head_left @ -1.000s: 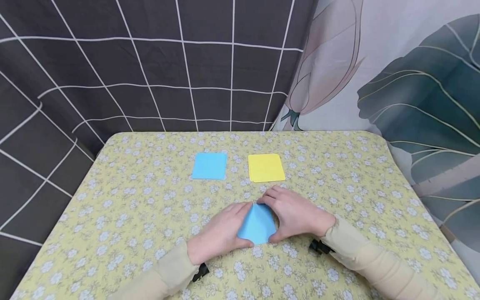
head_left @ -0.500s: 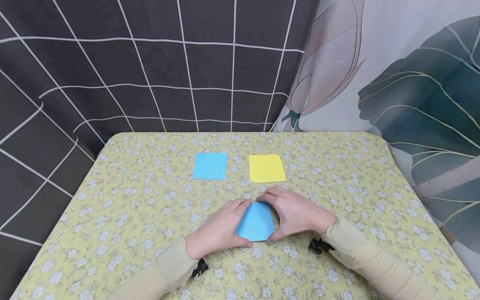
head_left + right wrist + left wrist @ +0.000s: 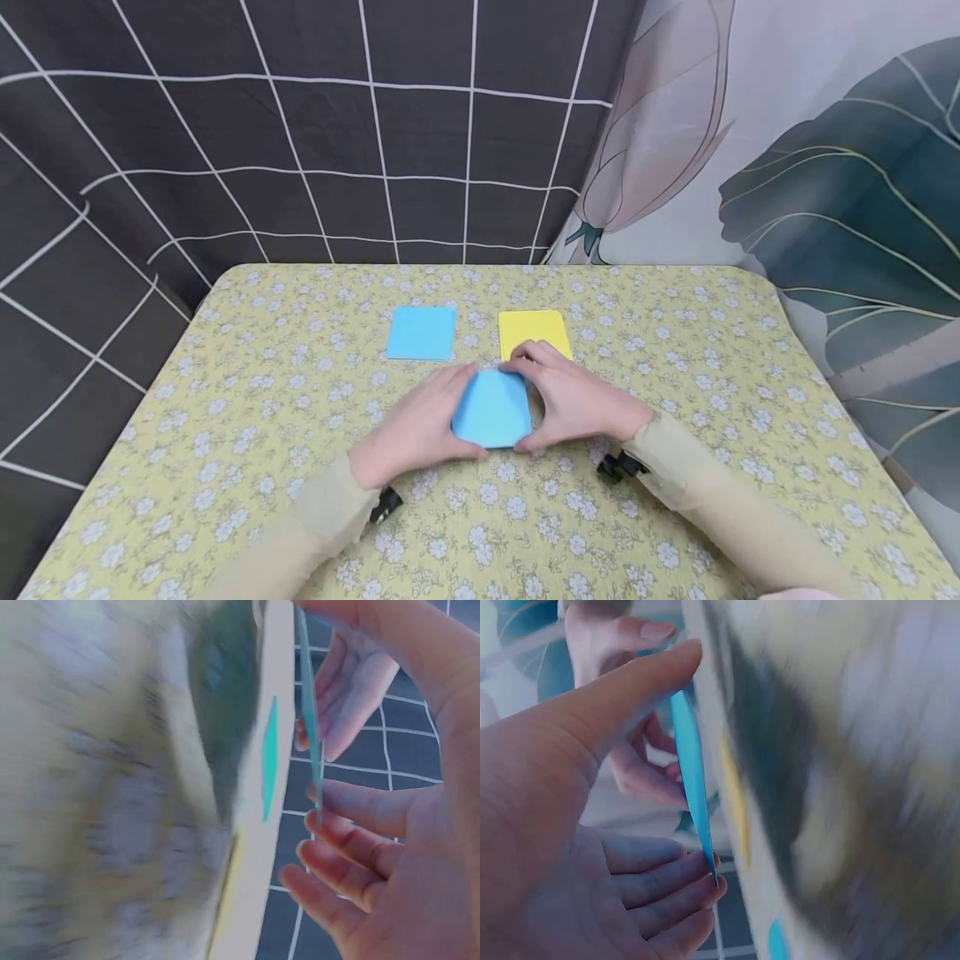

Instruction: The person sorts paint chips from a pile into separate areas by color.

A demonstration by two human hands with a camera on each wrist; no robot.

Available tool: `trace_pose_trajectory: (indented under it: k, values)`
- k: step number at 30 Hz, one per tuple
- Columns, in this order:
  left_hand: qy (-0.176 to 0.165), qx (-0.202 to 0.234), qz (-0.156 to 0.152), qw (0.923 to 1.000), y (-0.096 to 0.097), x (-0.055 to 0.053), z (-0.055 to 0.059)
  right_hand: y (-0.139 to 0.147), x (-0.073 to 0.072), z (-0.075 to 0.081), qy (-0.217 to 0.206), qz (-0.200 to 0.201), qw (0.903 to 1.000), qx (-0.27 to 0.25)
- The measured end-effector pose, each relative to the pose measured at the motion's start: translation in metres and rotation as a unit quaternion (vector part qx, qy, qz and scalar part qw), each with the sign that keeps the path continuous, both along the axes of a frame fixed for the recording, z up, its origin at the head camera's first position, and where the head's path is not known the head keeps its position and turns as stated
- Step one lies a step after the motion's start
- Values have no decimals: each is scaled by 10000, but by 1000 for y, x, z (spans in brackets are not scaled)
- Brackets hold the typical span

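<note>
A thin blue square of paper (image 3: 492,408) is held between both hands over the middle of the table. My left hand (image 3: 416,425) grips its left side, thumb at the near edge and fingers toward the far corner. On the opposite side my right hand (image 3: 573,400) pinches it the same way. The left wrist view shows the blue paper (image 3: 692,769) edge-on, slightly bowed, raised above the cloth with a shadow below. Fingertips of the right hand (image 3: 405,862) meet its edge in the right wrist view.
Farther back lie a blue paper square (image 3: 421,333) on the left and a yellow paper square (image 3: 528,327) on the right, partly covered by the right hand. A flowered cloth (image 3: 247,417) covers the table. Behind hangs a dark grid curtain (image 3: 315,133).
Both hands have moved away from the body and slightly left, carrying the blue paper with them. The right fingers now overlap the yellow square in the head view.
</note>
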State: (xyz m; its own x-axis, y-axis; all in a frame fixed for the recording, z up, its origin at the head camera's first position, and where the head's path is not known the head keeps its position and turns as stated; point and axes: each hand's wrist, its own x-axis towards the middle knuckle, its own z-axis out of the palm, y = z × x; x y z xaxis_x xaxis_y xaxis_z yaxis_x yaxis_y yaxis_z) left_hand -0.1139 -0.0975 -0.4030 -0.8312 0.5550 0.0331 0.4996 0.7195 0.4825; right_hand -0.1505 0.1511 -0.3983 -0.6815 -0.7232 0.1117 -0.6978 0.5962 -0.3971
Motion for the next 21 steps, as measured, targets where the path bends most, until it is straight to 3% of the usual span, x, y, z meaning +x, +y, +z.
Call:
trace_pose_trajectory:
  k: [6, 11, 15, 21]
  values:
    - [159, -8, 263, 9995, -31, -46, 20, -33, -40, 14, 199, -244, 9991, -288]
    - [182, -229, 443, 9986, -58, -85, 29, -69, -79, 7, 330, -401, 9982, -298]
    - [-252, -349, 490, 9979, -71, -108, 24, -91, -97, -4, 45, -546, 9985, -84]
    - [-1035, -369, 532, 9925, -78, -124, 13, -103, -108, -18, -408, -638, 9970, 179]
